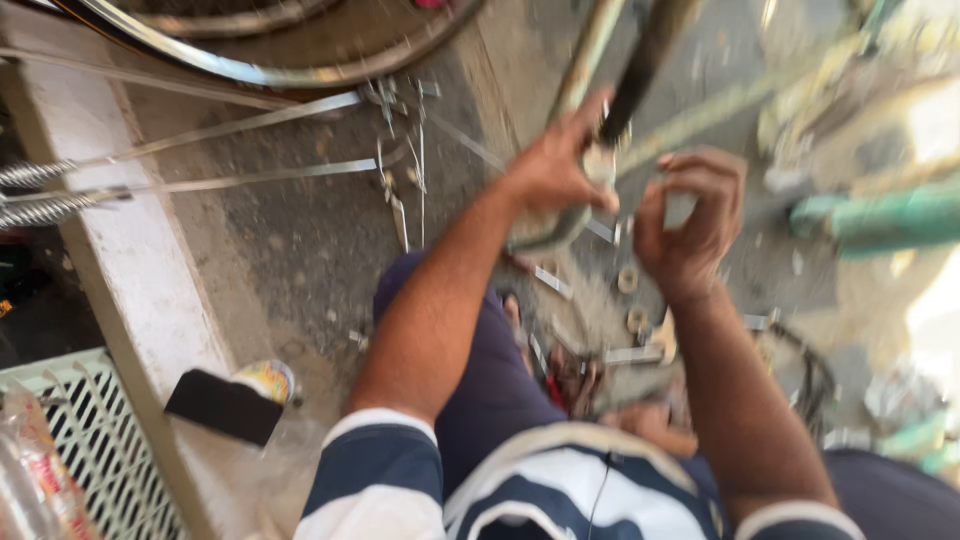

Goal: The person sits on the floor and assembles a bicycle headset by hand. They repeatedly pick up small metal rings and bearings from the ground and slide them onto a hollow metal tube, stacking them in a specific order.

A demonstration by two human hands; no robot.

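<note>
My left hand (555, 165) grips a curved metal tube (560, 228) of a bicycle frame, thumb and fingers wrapped around it. A dark rod (640, 70) and a pale metal tube (590, 50) rise from that spot toward the top of the view. My right hand (690, 220) is curled just right of the left hand, fingertips pinched at the same joint; what it holds is blurred. Small nuts and washers (628, 280) lie on the ground below the hands.
A bicycle wheel rim (270, 70) with thin metal stays (240, 125) lies at top left. A white concrete kerb (130, 250) runs down the left, with a white wire rack (90, 440), a small tin (265, 380) and a black flat object (220, 405). A green pipe (880, 215) sits right.
</note>
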